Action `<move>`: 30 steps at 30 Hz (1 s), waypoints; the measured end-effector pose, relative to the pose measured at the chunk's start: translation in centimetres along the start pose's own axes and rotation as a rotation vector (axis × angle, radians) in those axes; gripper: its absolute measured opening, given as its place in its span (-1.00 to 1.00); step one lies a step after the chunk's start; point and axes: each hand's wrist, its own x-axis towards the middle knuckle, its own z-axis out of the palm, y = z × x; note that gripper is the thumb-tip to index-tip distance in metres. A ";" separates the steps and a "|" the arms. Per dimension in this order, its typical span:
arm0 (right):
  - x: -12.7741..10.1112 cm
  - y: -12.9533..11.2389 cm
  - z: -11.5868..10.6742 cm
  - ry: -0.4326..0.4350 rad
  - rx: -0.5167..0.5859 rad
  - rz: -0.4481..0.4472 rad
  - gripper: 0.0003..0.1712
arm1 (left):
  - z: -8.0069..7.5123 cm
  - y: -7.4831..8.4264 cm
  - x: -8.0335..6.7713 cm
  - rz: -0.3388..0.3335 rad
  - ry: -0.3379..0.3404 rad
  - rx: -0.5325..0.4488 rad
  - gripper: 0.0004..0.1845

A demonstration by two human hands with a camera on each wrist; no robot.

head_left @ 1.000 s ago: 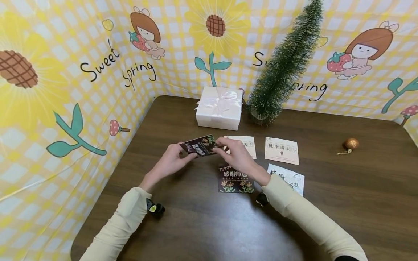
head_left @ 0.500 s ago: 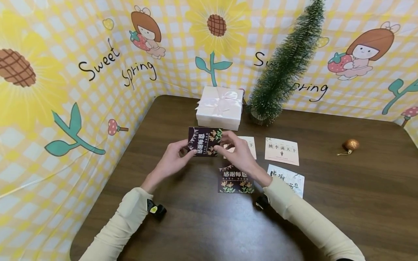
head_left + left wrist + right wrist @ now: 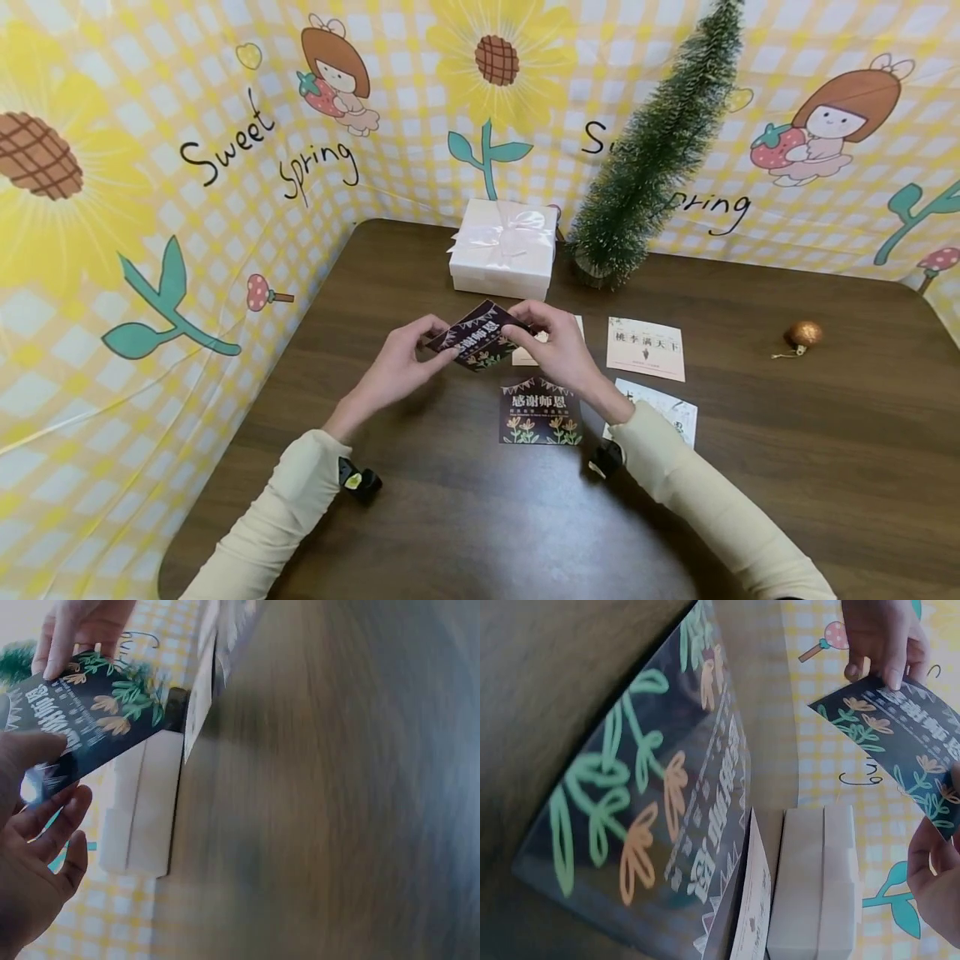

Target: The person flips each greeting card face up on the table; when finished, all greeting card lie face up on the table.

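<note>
A dark greeting card [image 3: 483, 337] with white lettering, bunting and orange flowers is held slantwise above the table. At its left corner my left hand [image 3: 401, 358] pinches it, thumb on the printed face. My right hand [image 3: 557, 343] pinches the opposite corner, also seen with the card in the left wrist view. Below the hands lies a matching dark card [image 3: 540, 421], which looms large in the right wrist view [image 3: 652, 802]. Behind the right hand, a cream card [image 3: 525, 356] is mostly hidden.
Another cream card [image 3: 645, 350] lies to the right, above a white card [image 3: 675, 408] partly covered by the right sleeve. At the back stand a white ribboned box [image 3: 501, 271] and a small green tree [image 3: 645, 158]. A copper bauble [image 3: 804, 335] rests at the far right.
The held card has turned: its lettering ran sideways half a second ago and now slants up to the right. My right hand has shifted its grip on the card; the left stays nearly in place.
</note>
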 end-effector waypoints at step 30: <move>0.1 -0.3 -0.2 -0.022 0.044 0.158 -0.84 | -0.9 1.0 -0.3 -0.075 0.065 -0.125 -0.85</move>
